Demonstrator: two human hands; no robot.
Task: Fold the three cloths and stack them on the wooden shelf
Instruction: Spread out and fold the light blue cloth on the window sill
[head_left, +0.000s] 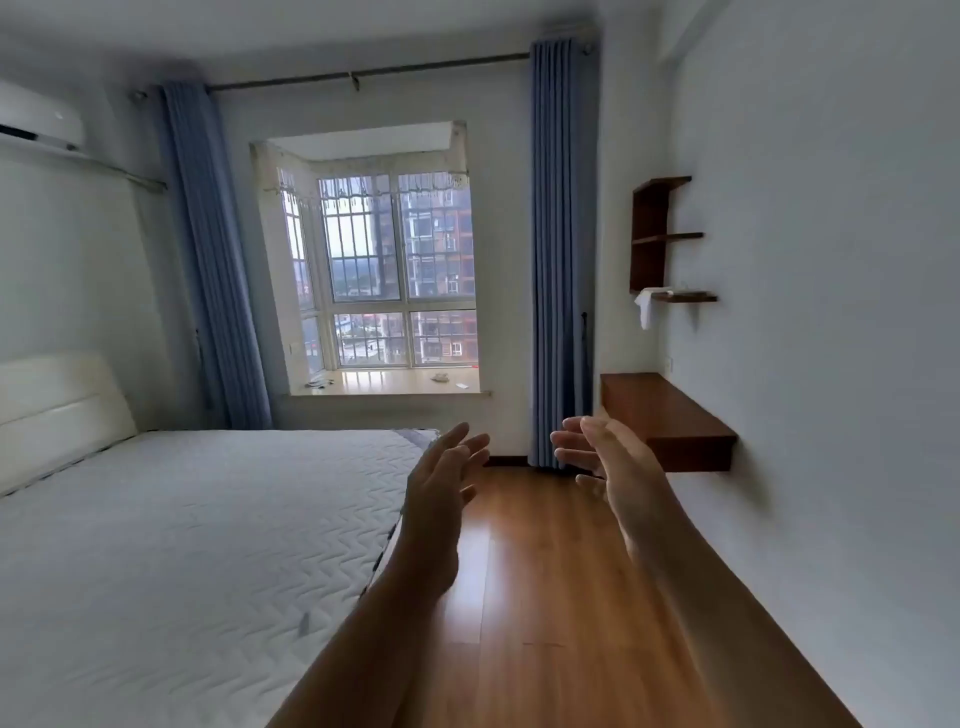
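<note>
wooden shelf (647, 244), white cloth (645, 307) on lowest tier

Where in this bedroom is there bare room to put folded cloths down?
The low brown wooden ledge on the right wall, beside the blue curtain, shows a bare top. The white quilted mattress is bare. On the small brown wall shelf, the lowest tier is taken: a white cloth hangs off it.
</note>
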